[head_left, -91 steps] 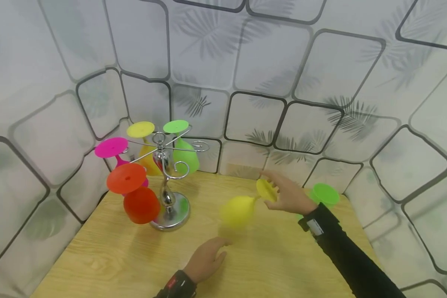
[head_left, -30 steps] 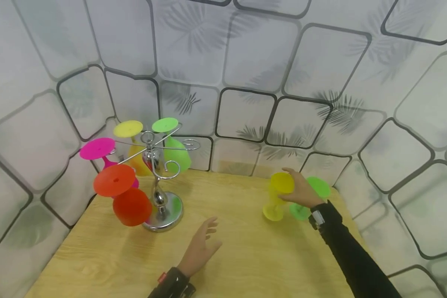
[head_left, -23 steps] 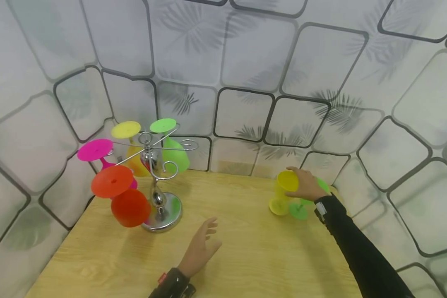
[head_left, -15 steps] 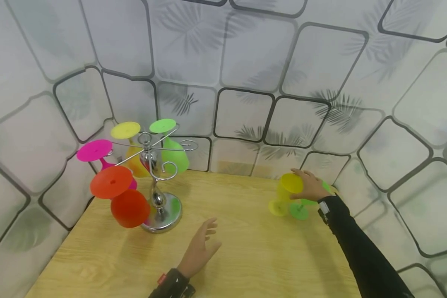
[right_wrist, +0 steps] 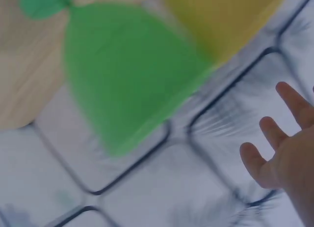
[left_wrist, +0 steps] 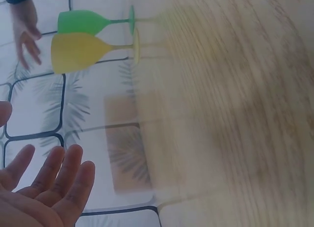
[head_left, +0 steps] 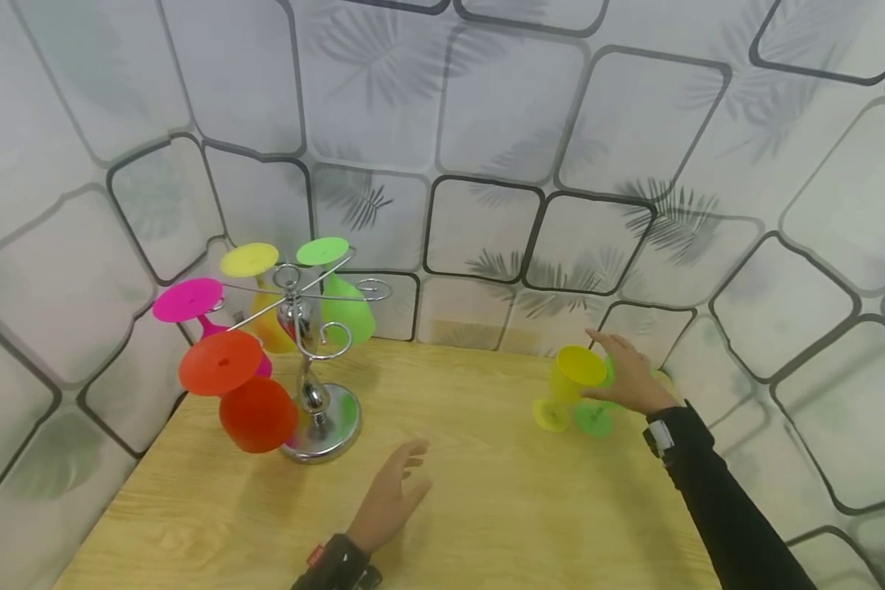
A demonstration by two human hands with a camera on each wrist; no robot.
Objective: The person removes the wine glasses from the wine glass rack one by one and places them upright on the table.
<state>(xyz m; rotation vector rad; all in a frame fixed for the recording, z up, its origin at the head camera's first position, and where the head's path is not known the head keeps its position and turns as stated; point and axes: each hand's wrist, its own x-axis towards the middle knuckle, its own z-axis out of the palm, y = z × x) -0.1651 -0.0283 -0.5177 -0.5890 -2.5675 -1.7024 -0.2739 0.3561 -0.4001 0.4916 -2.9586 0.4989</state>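
Observation:
A yellow goblet (head_left: 569, 385) stands upright on the wooden table (head_left: 487, 516) at the back right, with a green goblet (head_left: 596, 416) right behind it. My right hand (head_left: 628, 378) hovers beside their rims with fingers spread, holding nothing. In the right wrist view the green goblet (right_wrist: 127, 79) and yellow goblet (right_wrist: 221, 15) are blurred, and the fingers (right_wrist: 277, 148) stand clear of both. My left hand (head_left: 392, 497) floats open, palm down, over the table's middle front. The left wrist view shows both goblets, yellow (left_wrist: 78, 51) and green (left_wrist: 86, 21), far off.
A chrome rack (head_left: 311, 360) stands at the back left, with pink (head_left: 188, 299), orange (head_left: 254, 401), yellow (head_left: 251, 262) and green (head_left: 342, 303) goblets hanging upside down from its arms. Patterned walls close in the table at the back and both sides.
My right hand carried the yellow goblet to the right, stood it by the green one, then let go and drew back a little. The left hand barely moved.

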